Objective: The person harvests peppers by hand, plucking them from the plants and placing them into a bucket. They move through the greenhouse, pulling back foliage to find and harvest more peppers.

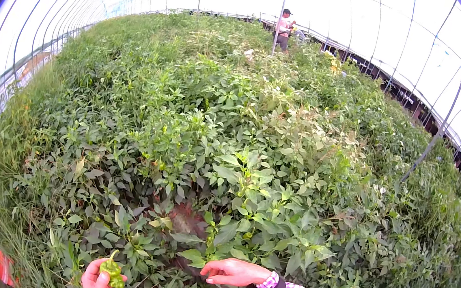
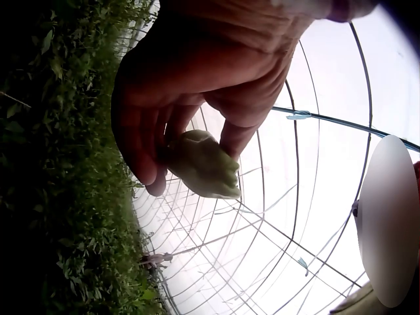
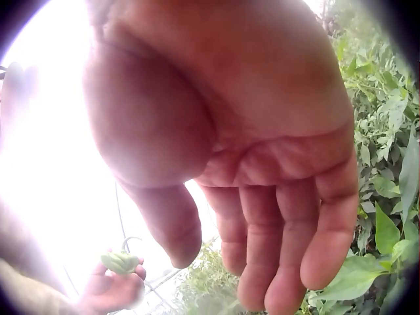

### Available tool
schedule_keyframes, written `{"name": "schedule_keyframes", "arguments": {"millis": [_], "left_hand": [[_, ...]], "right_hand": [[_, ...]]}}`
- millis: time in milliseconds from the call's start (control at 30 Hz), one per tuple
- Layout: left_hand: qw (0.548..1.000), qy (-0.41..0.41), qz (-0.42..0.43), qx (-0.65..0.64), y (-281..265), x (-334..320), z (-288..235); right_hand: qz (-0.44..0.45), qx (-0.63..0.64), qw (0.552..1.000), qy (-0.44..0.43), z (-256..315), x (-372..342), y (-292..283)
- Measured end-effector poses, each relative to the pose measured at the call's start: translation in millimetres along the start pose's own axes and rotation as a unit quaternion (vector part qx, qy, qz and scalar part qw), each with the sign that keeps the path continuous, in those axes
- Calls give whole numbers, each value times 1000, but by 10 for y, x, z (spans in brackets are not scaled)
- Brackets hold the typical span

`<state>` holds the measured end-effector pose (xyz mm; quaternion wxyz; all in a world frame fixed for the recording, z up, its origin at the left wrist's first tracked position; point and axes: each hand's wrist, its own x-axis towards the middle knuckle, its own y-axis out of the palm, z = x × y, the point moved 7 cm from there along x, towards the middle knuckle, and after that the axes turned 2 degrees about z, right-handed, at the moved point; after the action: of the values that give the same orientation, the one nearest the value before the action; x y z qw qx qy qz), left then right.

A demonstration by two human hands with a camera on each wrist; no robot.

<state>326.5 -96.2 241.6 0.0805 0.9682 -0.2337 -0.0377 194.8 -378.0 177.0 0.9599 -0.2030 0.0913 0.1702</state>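
My left hand (image 1: 97, 284) pinches a green pepper (image 1: 113, 273) with a curved stem, low at the left of the head view. In the left wrist view the same pepper (image 2: 202, 164) sits between thumb and fingertips, against the bright cover. My right hand (image 1: 237, 272) holds nothing; it hovers over the plants at the bottom centre, palm down. The right wrist view shows its palm and loosely bent fingers (image 3: 262, 230), with the left hand and pepper (image 3: 120, 262) farther off. Right by the right hand stands a leafy pepper plant (image 1: 246, 204).
Dense pepper plants and weeds fill the tunnel greenhouse. A slanting metal pole (image 1: 438, 133) stands at the right. Far back, another person (image 1: 283, 30) is among the plants near an upright pole (image 1: 281, 11). A red object (image 1: 6, 267) lies at the lower left.
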Motion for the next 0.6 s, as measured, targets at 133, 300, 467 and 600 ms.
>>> {"name": "schedule_keyframes", "arguments": {"millis": [133,300,467,600], "left_hand": [[1000,-5,-16,-10,-46,-13,76],[1000,-12,-9,-14,47,-59,26],[1000,-24,-15,-4,60,-62,41],[1000,-23,-9,-8,108,-59,32]], "right_hand": [[2,2,1000,-9,-2,44,23],[-16,12,1000,-23,13,60,45],[-19,10,999,-23,-48,55,54],[-22,7,999,-27,-53,29,57]]}}
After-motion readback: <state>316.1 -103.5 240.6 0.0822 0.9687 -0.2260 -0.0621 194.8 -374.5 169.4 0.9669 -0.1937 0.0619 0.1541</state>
